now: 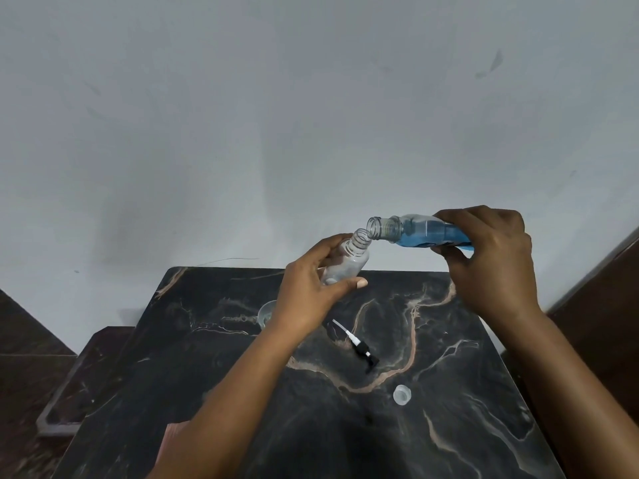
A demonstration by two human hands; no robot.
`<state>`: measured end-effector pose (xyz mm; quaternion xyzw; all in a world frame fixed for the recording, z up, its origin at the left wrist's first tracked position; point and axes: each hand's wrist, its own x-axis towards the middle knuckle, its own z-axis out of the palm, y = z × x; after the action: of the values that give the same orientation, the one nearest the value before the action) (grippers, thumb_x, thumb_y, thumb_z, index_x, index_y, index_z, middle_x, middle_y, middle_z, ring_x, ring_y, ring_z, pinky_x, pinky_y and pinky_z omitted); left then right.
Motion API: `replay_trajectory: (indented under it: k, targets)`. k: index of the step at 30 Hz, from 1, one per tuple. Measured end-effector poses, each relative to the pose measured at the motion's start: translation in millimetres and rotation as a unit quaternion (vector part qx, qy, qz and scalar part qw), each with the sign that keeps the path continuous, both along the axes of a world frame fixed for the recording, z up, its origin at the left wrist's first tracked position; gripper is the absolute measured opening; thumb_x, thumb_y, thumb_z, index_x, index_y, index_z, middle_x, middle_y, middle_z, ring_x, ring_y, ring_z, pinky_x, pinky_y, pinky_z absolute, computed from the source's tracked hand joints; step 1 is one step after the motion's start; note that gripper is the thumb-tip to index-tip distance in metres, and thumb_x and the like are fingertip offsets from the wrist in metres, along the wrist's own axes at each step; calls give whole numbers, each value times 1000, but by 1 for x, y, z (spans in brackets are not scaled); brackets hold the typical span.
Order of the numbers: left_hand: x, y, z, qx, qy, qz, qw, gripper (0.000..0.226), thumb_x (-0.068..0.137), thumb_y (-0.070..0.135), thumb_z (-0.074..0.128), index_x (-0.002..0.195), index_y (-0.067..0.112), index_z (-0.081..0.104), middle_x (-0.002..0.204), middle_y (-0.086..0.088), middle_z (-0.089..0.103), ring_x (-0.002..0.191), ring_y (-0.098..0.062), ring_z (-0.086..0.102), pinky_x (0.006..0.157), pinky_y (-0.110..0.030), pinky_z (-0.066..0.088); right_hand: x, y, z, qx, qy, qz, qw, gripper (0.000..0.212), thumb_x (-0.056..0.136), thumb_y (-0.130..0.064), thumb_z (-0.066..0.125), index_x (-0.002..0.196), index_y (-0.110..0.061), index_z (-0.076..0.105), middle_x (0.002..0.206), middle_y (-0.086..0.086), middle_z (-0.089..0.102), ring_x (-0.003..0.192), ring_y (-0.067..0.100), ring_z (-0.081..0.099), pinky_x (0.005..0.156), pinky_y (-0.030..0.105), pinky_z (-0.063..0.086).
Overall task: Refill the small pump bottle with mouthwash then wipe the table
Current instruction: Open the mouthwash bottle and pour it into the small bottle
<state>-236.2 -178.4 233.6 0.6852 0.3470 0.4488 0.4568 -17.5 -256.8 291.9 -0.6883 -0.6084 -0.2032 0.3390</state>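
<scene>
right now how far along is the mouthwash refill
Done: both bottles are open; the pump head and a clear cap lie on the table. In hand: the left hand holds the small bottle, which looks empty; the right hand tips the mouthwash bottle toward its neck. Left: pouring, refitting the pump, wiping.

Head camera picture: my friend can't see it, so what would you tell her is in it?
Two hands hold two open bottles above a dark marble table: the right hand tips a blue mouthwash bottle toward the small clear bottle in the left hand. A pump top and a clear cap lie on the table.
</scene>
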Motion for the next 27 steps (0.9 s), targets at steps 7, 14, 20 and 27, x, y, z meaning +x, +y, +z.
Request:
replay_trajectory:
  k: [7,14,20,27]
  targets:
    - [2,-1,0,0,-1,0,1000,61,70,23,88,121,44,61,113,16,70,104,-1,67,92,-27,56,0,4,1,-5,-2,5,1000,40,75,-5,79,112,-16,69,106,6,68,104,41,52,77,46,41]
    - [1,3,1,-3,-3,7,1000,61,69,21,88,120,44,62,113,14,71,104,-4,67,92,-29,57,0,9,0,-7,1,6,1000,41,75,-4,79,113,-15,69,107,7,68,103,41,52,77,47,42]
    - [2,4,-1,-6,-5,6,1000,62,69,20,88,118,47,62,113,14,71,105,-4,67,90,-25,56,1,12,2,0,-8,13,1000,39,74,-3,79,110,-15,70,104,8,69,103,41,52,77,50,45]
    - [2,4,-1,-2,-6,8,1000,62,69,20,88,115,51,61,110,18,71,102,1,67,88,-18,54,2,12,1,6,-9,17,1000,38,74,-2,79,109,-15,70,104,8,69,102,41,52,76,49,44]
